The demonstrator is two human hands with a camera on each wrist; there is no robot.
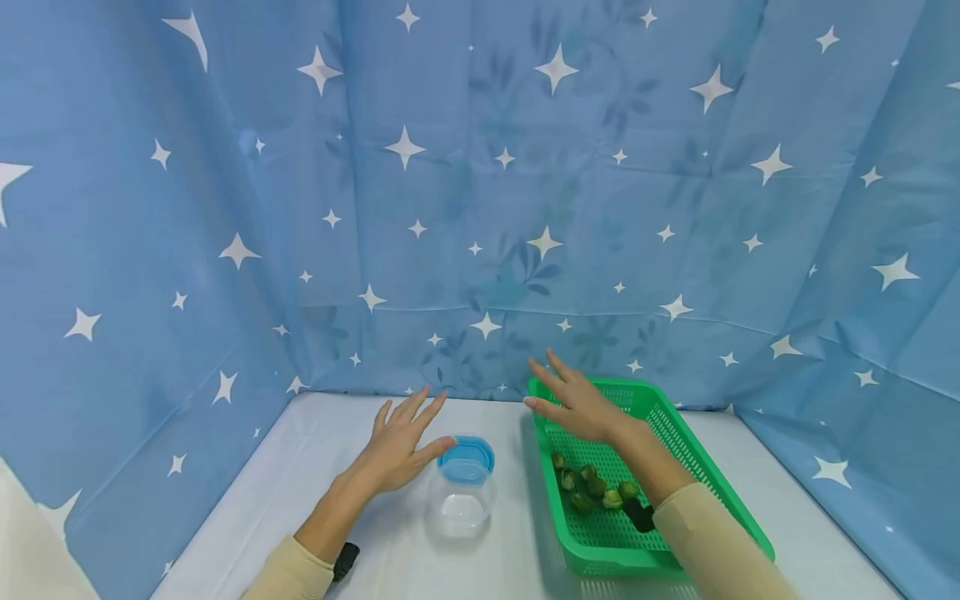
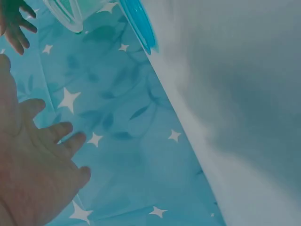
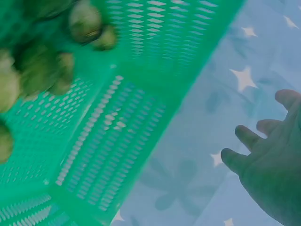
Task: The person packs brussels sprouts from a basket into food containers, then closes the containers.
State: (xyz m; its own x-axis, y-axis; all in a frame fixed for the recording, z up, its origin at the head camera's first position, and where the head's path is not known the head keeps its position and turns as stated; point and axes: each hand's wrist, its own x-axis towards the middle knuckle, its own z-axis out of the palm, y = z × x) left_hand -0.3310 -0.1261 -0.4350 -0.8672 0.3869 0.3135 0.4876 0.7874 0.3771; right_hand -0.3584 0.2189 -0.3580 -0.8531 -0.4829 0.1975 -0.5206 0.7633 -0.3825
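My left hand [image 1: 401, 450] hovers with spread fingers just left of a clear plastic tub [image 1: 461, 510] and a blue lid [image 1: 474, 450], holding nothing. The lid lies behind the tub, partly seen through its clear wall. Over the back left part of a green plastic basket [image 1: 573, 550], my right hand [image 1: 581, 407] is raised, fingers apart and nothing in them. Several small round green pieces, like Brussels sprouts [image 1: 612, 499], lie in the basket. The right wrist view shows these sprouts [image 3: 37, 68] blurred, with the right hand [image 3: 273, 165] beyond the basket's rim.
A white table [image 1: 397, 542] carries the tub, lid and basket. Blue curtain [image 1: 480, 208] with white stars hangs behind the table and along both sides. A small black device [image 1: 345, 560] sits at the left wrist, another [image 1: 639, 515] at the right.
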